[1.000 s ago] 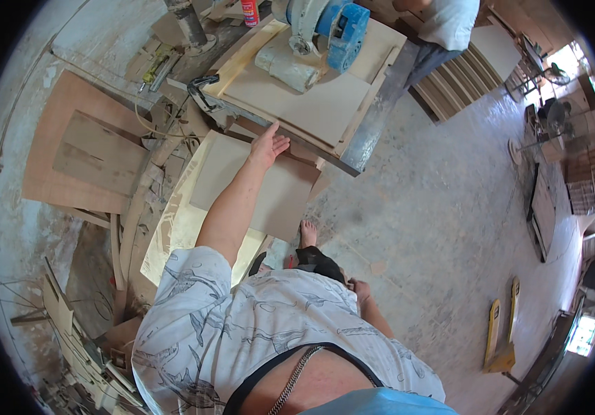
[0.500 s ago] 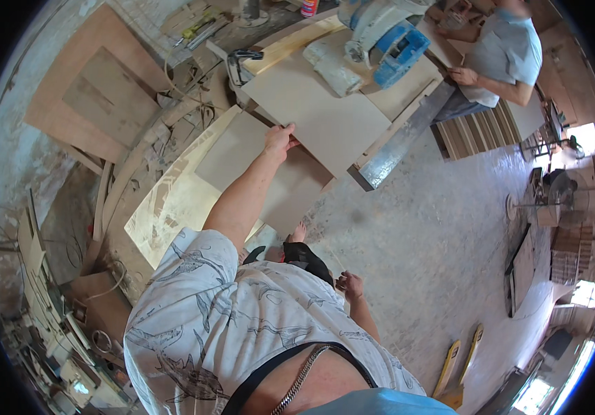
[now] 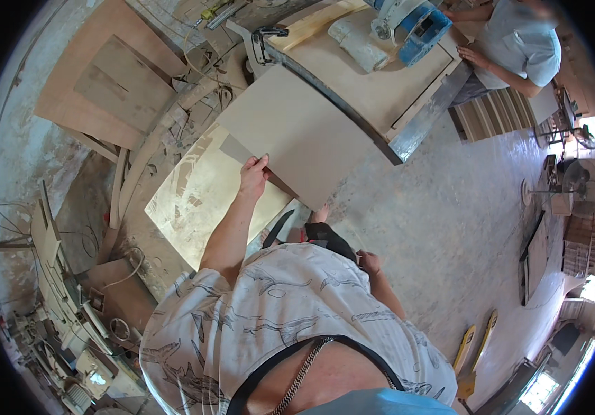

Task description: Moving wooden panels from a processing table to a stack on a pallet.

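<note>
My left hand (image 3: 254, 175) grips the near edge of a thin beige board (image 3: 297, 131), which is lifted and tilted over a dusty pale sheet (image 3: 194, 200) lying on the floor. My right hand (image 3: 369, 263) hangs loose by my hip, away from the board, with nothing in it. My bare feet show just below the board's lower corner.
A workbench (image 3: 380, 90) with a blue power saw (image 3: 418, 28) and a wooden plank stands beyond the board. Another person (image 3: 519, 48) in a pale shirt works at its far side. Plywood offcuts (image 3: 104, 83) lie at the left, machine parts at lower left.
The board has come away from the stack by the workbench and now sits higher in my left hand; my view has swung left and the other person has come into sight.
</note>
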Motion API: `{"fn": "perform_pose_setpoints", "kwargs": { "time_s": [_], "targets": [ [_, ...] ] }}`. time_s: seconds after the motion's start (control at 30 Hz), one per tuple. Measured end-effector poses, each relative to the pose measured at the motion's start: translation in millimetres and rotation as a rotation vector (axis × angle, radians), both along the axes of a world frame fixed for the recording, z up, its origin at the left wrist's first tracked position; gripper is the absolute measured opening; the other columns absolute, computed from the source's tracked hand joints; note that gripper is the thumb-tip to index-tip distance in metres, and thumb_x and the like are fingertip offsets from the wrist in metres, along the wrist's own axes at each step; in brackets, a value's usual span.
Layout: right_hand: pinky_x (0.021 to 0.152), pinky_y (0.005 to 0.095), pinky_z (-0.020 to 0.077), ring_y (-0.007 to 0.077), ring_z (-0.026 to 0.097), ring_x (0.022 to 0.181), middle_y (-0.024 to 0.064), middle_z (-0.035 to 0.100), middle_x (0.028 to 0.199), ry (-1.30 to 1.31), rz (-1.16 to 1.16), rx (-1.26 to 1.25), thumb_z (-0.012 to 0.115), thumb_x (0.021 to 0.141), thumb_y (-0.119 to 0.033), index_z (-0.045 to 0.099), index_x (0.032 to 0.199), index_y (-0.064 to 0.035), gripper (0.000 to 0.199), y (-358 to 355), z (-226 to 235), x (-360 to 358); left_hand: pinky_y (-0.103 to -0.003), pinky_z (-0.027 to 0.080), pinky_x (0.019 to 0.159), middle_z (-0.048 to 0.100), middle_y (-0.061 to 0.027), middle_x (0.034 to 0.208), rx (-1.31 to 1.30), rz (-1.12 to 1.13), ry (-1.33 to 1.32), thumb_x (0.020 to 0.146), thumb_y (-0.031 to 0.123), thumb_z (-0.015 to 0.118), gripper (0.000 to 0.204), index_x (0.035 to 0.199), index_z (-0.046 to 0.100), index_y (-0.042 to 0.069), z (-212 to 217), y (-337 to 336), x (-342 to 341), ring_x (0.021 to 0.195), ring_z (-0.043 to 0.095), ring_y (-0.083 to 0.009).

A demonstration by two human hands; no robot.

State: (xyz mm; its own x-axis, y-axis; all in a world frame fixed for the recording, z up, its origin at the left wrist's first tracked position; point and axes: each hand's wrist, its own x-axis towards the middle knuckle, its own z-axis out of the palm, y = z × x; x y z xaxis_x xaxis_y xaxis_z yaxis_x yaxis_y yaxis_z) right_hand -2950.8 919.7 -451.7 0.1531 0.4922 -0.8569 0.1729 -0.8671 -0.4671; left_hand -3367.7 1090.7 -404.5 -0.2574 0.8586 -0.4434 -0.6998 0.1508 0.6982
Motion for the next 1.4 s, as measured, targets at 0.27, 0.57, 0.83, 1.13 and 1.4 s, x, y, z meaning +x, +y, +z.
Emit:
{"fn": "perform_pose_setpoints", "kwargs": {
  "time_s": [0.27,0.57,0.83,1.13,1.4],
  "targets": [
    [0.063,0.0347,0.053,0.0244,0.063,0.071,0.0093,0.056,0.077,0.182,-0.251,0.018,0.056,0.081,-0.018,0.054,0.098,0.001,0.026,13,4,0,-0.03,0.052,0.059,0.062,-0.0077,0.078,-0.409,0.076,0.252,0.083,0.013,0.061,0.011,0.081,0.057,0.003,-58,-12,-5,0.067,0.061,-0.0157],
    [0.061,0.036,0.0515,0.0239,0.062,0.067,0.0058,0.055,0.069,0.12,-0.33,-0.046,0.055,0.084,-0.02,0.057,0.095,-0.0007,0.023,-1,-8,5,-0.028,0.051,0.042,0.062,-0.0128,0.062,-0.554,-0.575,1.069,0.085,0.025,0.056,0.032,0.077,0.059,-0.006,-17,-11,-38,0.049,0.062,-0.0201],
    [0.061,0.0338,0.0504,0.021,0.061,0.069,0.0122,0.062,0.082,0.087,-0.125,-0.033,0.059,0.08,-0.019,0.058,0.094,0.0008,0.024,16,-23,-5,-0.03,0.053,0.044,0.061,-0.0121,0.068,-0.472,-0.388,1.093,0.084,0.015,0.056,0.019,0.086,0.055,-0.004,-130,-125,-101,0.053,0.061,-0.02],
    [0.058,0.0337,0.0495,0.0198,0.059,0.065,0.0058,0.057,0.071,0.269,-0.168,0.052,0.057,0.08,-0.017,0.058,0.094,-0.0003,0.022,56,-17,-7,-0.032,0.054,0.047,0.061,-0.0129,0.071,-0.808,0.048,0.482,0.083,0.009,0.053,0.013,0.09,0.052,-0.002,-122,-184,-90,0.055,0.06,-0.0208],
    [0.056,0.0313,0.0464,0.0189,0.058,0.065,0.0081,0.059,0.075,0.129,-0.13,0.024,0.058,0.08,-0.019,0.06,0.092,0.0001,0.023,50,-26,-12,-0.031,0.054,0.052,0.061,-0.0108,0.07,-0.763,-0.021,0.516,0.077,0.016,0.059,0.014,0.078,0.061,0.002,-92,-160,-70,0.063,0.061,-0.0204]
  ]
}}
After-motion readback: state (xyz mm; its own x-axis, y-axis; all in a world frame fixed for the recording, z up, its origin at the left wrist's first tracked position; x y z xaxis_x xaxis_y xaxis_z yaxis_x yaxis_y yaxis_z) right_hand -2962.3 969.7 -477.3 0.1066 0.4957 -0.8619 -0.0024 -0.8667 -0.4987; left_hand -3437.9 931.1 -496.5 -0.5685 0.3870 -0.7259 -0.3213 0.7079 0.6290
